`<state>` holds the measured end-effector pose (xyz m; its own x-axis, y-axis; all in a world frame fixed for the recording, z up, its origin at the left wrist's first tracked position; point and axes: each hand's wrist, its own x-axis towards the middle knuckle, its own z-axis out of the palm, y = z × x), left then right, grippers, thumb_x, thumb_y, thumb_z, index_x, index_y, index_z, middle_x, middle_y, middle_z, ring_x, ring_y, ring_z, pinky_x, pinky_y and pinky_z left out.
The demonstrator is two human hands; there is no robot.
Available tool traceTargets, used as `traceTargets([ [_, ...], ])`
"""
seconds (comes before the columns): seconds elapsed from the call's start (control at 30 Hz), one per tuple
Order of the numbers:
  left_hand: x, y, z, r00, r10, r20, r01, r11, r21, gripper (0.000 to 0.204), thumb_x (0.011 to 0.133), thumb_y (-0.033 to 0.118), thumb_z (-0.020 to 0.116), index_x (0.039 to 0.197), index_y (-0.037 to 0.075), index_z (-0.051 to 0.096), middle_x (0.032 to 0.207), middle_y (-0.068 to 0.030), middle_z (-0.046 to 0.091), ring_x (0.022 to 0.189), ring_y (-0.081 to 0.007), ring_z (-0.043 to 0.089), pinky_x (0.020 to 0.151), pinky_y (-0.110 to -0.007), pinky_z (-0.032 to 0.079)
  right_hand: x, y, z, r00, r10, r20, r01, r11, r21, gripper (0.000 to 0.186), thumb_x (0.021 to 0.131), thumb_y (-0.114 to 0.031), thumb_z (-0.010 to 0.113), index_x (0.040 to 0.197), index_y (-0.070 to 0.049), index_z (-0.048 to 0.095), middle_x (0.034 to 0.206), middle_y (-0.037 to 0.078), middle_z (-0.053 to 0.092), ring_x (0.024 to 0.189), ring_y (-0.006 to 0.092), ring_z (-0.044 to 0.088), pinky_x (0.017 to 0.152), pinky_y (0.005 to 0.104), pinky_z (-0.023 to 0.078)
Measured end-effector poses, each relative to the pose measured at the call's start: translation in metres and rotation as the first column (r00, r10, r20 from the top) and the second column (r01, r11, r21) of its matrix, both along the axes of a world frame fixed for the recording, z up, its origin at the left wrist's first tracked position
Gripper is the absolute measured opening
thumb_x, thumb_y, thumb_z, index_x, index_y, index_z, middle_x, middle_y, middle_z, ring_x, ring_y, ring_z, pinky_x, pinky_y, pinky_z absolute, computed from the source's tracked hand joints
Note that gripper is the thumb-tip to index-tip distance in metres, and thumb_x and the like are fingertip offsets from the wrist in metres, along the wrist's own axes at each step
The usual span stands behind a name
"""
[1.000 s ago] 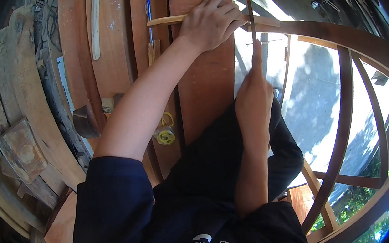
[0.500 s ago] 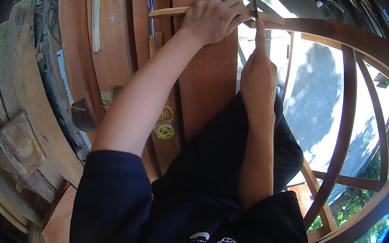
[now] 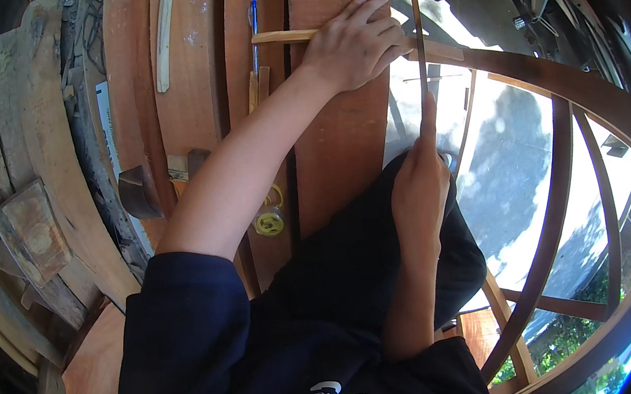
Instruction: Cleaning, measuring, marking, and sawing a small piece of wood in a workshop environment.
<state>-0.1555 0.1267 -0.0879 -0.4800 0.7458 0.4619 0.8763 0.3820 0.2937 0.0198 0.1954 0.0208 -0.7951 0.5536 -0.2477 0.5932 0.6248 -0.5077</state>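
The left hand (image 3: 353, 45) lies flat on a thin pale wooden stick (image 3: 282, 36), its fingers spread and pressing down. I think it pushes so the stick cannot slide. The stick lies across a wide reddish board (image 3: 349, 146) and reaches past its edge to a curved brown frame (image 3: 551, 77).

The right hand (image 3: 419, 185) is closed around the lower end of a long thin blade (image 3: 419, 45), maybe a saw or a ruler; I cannot tell which. The blade points away from the person and crosses the stick just beside the left fingers. The pointing finger lies along it, likely to keep it straight.

A blue pen (image 3: 253, 29) rests in the gap between two boards, near the stick. A yellow tape measure (image 3: 269, 222) lies lower down, close to the left arm. A small dark wooden block (image 3: 136, 194) sits farther to the left.

The tabletop is made of long red-brown planks lying side by side. On the left, old grey curved pieces of wood (image 3: 31, 229) are stacked up. It is bright and sunny outside, with light and shadows on the ground under the frame. Some green plants (image 3: 579, 322) show at the lower right.
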Motion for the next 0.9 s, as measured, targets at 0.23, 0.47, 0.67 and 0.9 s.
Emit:
traceTargets([
  [0.23, 0.003, 0.0, 0.001, 0.999, -0.011, 0.032, 0.012, 0.999, -0.031, 0.028, 0.098, 0.04, 0.065, 0.108, 0.014, 0.067, 0.117, -0.001, 0.07, 0.138, -0.0269, 0.053, 0.116, -0.047, 0.044, 0.001, -0.003, 0.009, 1.0, 0.013, -0.025, -0.013, 1.0, 0.011, 0.073, 0.094, 0.008, 0.047, 0.162, -0.011, 0.032, 0.072, 0.026, 0.062, 0.063, 0.0409, 0.064, 0.062, 0.0517, 0.047],
  [0.47, 0.004, -0.001, 0.002, 0.998, 0.015, 0.059, -0.008, 0.994, -0.11, 0.025, 0.097, 0.039, 0.066, 0.108, 0.016, 0.066, 0.119, -0.0026, 0.07, 0.137, -0.0274, 0.053, 0.114, -0.047, 0.046, -0.013, 0.004, 0.005, 1.0, 0.005, 0.012, -0.005, 1.0, 0.008, 0.072, 0.093, 0.008, 0.047, 0.161, -0.01, 0.033, 0.076, 0.026, 0.065, 0.067, 0.0417, 0.067, 0.063, 0.0514, 0.05],
  [0.67, 0.003, 0.0, -0.002, 0.999, -0.003, 0.044, 0.005, 0.999, -0.038, 0.024, 0.098, 0.038, 0.065, 0.104, 0.015, 0.066, 0.118, -0.0033, 0.07, 0.138, -0.0271, 0.053, 0.114, -0.047, 0.046, 0.011, -0.002, 0.005, 1.0, 0.006, -0.004, -0.006, 1.0, -0.002, 0.073, 0.091, 0.009, 0.048, 0.16, -0.007, 0.033, 0.08, 0.026, 0.068, 0.07, 0.0433, 0.068, 0.063, 0.0523, 0.051],
  [0.9, 0.004, 0.0, -0.001, 0.997, 0.023, 0.067, -0.02, 0.999, -0.036, 0.023, 0.098, 0.038, 0.065, 0.104, 0.015, 0.066, 0.115, -0.0035, 0.07, 0.137, -0.0267, 0.053, 0.113, -0.047, 0.047, -0.008, 0.003, -0.002, 0.998, 0.038, -0.047, -0.038, 0.999, 0.014, 0.073, 0.093, 0.008, 0.047, 0.161, -0.012, 0.033, 0.076, 0.025, 0.065, 0.068, 0.0432, 0.067, 0.065, 0.0531, 0.049],
])
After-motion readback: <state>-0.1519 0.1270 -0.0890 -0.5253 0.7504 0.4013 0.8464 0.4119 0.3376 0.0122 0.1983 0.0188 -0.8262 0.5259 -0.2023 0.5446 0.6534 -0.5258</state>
